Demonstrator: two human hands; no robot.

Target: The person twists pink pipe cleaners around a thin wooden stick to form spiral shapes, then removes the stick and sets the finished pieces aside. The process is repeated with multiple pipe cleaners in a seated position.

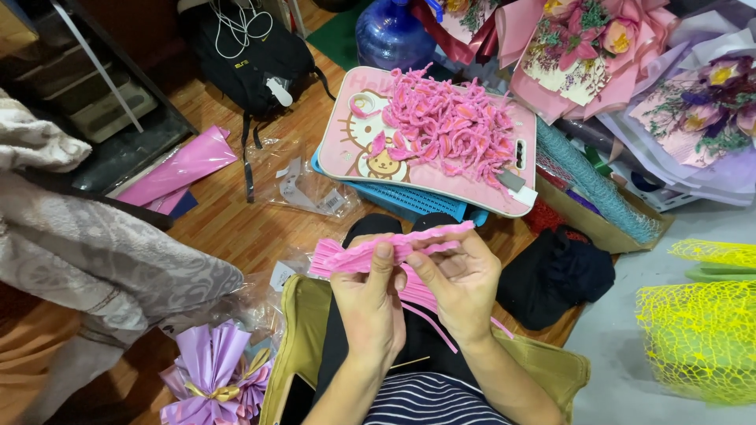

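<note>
Hands at lap level: left hand (368, 303) and right hand (461, 287), both closed in a pinch on a bundle of fuzzy pink chenille stems (378, 253); loosened grip would likely spill stems toward the wooden floor (228, 224).

pink pipe cleaners (370, 256), yellow mesh (701, 334)

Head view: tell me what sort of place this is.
Probably a home or small-shop floor used for making bouquets. Wrapped bouquets lie at the top right, a pink tray holds a pile of bent pink stems, and both hands, left hand and right hand, work a bundle of pink stems.
</note>
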